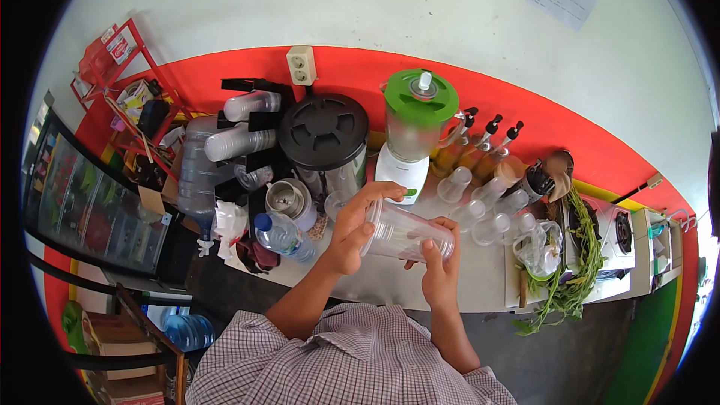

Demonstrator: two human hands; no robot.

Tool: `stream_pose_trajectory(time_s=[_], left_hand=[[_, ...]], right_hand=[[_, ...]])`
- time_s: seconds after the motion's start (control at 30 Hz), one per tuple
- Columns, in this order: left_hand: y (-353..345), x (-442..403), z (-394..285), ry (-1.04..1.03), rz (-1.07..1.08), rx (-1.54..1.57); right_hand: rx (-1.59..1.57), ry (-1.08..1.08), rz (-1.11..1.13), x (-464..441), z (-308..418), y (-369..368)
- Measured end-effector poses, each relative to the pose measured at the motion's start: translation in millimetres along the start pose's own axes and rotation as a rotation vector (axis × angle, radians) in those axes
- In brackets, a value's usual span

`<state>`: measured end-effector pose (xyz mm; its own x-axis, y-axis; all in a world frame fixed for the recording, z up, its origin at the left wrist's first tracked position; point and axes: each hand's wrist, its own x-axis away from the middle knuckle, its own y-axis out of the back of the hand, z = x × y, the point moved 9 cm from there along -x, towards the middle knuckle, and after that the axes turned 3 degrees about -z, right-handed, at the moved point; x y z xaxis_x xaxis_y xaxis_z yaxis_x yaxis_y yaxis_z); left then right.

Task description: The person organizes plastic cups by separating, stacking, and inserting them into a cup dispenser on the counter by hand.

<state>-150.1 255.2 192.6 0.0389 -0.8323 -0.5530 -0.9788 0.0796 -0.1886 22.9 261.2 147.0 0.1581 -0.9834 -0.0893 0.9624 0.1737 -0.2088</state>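
Note:
Between my two hands a stack of clear plastic cups [401, 232] is held nearly sideways above the counter's front edge. My left hand [356, 229] grips the rim end, thumb in front and fingers over the top. At the other end, my right hand [439, 266] is closed around the base with its thumb on the near side. Just beyond them stands a white blender [401, 169] with a green lid, its jar looking cloudy. Several clear plastic cups [469, 214] stand on the counter to the right of the stack.
Pump bottles [491, 139] line the wall behind the cups. Leafy green stems [574, 255] hang near the stove [609, 232] at right. At left are a black-lidded container [324, 131], cup dispensers [240, 141], a blue-capped water bottle [285, 236] and a large water jug [201, 172].

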Motion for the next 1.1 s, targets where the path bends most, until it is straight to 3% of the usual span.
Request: stream_pose_trajectory(time_s=[0.27,0.47,0.73,0.83,0.9,1.0,1.1], left_hand=[[53,5,-50,-0.094,-0.071,-0.027],[112,19,-98,-0.249,-0.100,-0.264],[201,42,-130,-0.304,-0.198,-0.473],[233,40,-145,-0.321,-0.250,-0.533],[245,28,-161,-0.336,-0.213,-0.799],[260,5,-173,-0.326,-0.067,-0.988],[286,-18,-178,-0.313,0.048,-1.028]], right_hand=[[0.056,0.062,0.024,6,12,-61],[-0.015,0.008,0.166,-5,7,-126],[0.049,-0.019,0.418,-31,29,-220],[0.194,0.060,0.511,-48,43,-256],[0.454,0.417,0.565,-58,71,-283],[0.595,0.619,0.604,-77,93,-313],[0.654,0.636,0.611,-90,116,-343]])
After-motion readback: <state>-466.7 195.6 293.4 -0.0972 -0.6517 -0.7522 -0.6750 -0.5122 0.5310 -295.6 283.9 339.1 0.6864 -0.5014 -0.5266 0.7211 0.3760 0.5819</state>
